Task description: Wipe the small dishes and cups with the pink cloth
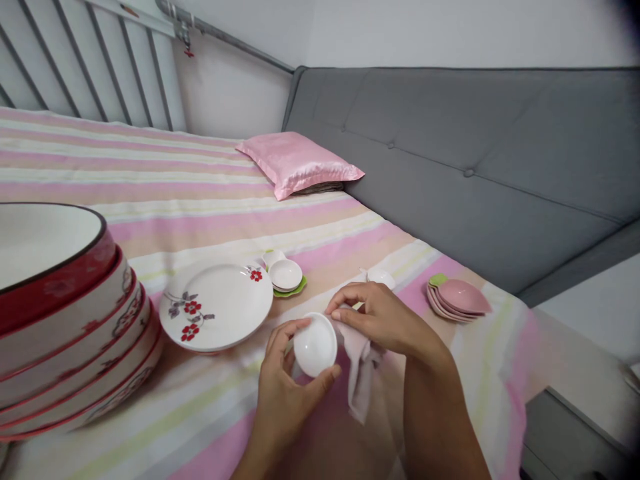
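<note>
A small round white bowl (pixel 315 345) is tilted in my left hand (pixel 286 390), gripped by its edge between thumb and fingers, its hollow side turned towards me. My right hand (pixel 385 319) pinches a pale pink cloth (pixel 359 373) beside the bowl's right edge, and the cloth hangs down below the fingers. Behind my right hand a small white dish (pixel 381 277) is partly hidden. Left of the bowl, a white plate (pixel 225 303) with red flowers lies on the bed, next to small white dishes (pixel 285 274) with green leaf-shaped edges.
On the left rises a stack of red-rimmed bowls (pixel 65 347). Pink leaf-stemmed dishes (pixel 463 297) are stacked to the right. A pink pillow (pixel 303 160) lies by the grey headboard (pixel 450 127). Stripes cover the bedsheet (pixel 190 417). A radiator (pixel 95 67) stands at the back left.
</note>
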### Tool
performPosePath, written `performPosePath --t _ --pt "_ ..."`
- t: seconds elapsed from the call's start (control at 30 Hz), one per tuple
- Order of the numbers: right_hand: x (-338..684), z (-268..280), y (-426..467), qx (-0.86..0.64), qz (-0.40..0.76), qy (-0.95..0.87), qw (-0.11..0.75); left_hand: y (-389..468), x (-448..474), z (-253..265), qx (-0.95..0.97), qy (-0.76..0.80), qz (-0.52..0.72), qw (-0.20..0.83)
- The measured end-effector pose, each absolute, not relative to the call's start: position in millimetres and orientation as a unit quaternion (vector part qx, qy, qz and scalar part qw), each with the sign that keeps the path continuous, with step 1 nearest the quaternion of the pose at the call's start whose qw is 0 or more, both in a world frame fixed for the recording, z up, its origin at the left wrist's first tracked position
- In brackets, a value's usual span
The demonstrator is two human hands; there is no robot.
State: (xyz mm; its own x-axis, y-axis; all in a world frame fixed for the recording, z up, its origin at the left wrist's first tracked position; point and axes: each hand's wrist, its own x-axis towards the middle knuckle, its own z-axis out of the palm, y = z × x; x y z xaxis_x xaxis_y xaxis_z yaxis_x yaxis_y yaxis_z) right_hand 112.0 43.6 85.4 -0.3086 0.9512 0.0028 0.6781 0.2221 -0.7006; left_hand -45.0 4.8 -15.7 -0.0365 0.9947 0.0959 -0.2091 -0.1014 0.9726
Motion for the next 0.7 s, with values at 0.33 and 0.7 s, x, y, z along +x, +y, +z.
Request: performPosePath --t 0.33,0.7 --pt "109 82 45 -0.561 0.298 -0.728 0.258 2 -39 -13 0.457 0.467 0.58 0.487" --pt "103 89 38 -0.492 0.352 -0.78 0.16 2 -43 -3 0.301 0.35 0.608 0.646"
